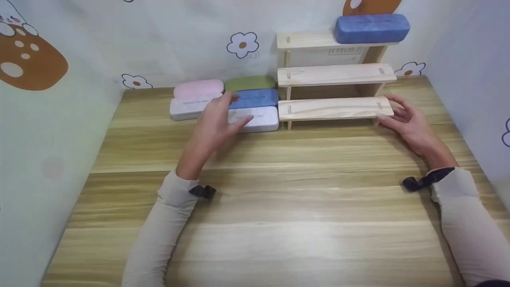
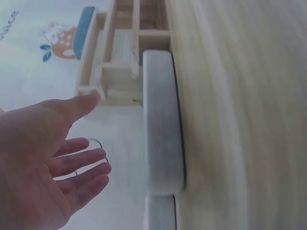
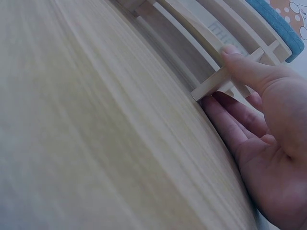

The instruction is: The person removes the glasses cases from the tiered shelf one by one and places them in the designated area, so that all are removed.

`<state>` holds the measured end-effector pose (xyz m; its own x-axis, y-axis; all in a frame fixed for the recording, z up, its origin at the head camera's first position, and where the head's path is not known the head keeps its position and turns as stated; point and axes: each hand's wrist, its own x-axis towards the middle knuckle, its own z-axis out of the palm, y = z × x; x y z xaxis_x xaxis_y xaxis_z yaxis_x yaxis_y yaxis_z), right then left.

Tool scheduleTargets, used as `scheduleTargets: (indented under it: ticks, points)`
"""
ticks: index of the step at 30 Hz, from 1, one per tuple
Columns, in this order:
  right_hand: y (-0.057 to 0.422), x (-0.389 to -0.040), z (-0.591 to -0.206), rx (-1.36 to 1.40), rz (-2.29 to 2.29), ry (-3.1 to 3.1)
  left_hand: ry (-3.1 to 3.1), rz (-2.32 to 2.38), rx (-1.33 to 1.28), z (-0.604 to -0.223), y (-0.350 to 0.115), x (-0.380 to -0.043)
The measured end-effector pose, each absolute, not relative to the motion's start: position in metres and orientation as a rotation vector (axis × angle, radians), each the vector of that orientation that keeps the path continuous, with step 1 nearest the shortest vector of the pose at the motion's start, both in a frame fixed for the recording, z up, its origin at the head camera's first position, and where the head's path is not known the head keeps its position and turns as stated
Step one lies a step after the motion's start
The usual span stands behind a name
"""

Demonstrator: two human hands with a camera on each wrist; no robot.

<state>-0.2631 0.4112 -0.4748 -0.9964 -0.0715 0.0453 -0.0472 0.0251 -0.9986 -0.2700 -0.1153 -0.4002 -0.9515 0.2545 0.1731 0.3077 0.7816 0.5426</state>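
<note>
A three-tier wooden shelf rack (image 1: 334,108) stands at the back right, and my right hand (image 1: 415,126) grips the right end of its lowest tier. In the right wrist view, the thumb lies on the front of the rack's side panel (image 3: 211,84) and the fingers reach behind it. My left hand (image 1: 213,123) hovers over the glasses cases left of the rack, thumb and fingers apart, holding nothing. Beneath and around it lie a white case (image 1: 263,119), a blue case (image 1: 259,97), a second white case (image 1: 185,107), a pink case (image 1: 199,87) and a green case (image 1: 251,82).
Another blue glasses case (image 1: 372,28) sits on the right part of the rack's top tier. Patterned walls (image 1: 167,44) close off the back and both sides. The wood-grain tabletop (image 1: 295,199) stretches forward between the arms. A small black camera is strapped to each wrist.
</note>
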Motion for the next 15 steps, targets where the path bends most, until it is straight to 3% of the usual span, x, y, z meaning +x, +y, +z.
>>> scheduleTargets:
  ticks: [15]
  points:
    - [0.412, -0.264, -0.476, -0.118, -2.135, 2.274, -2.603, -1.148, -0.499, -0.373, -0.04, -0.29]
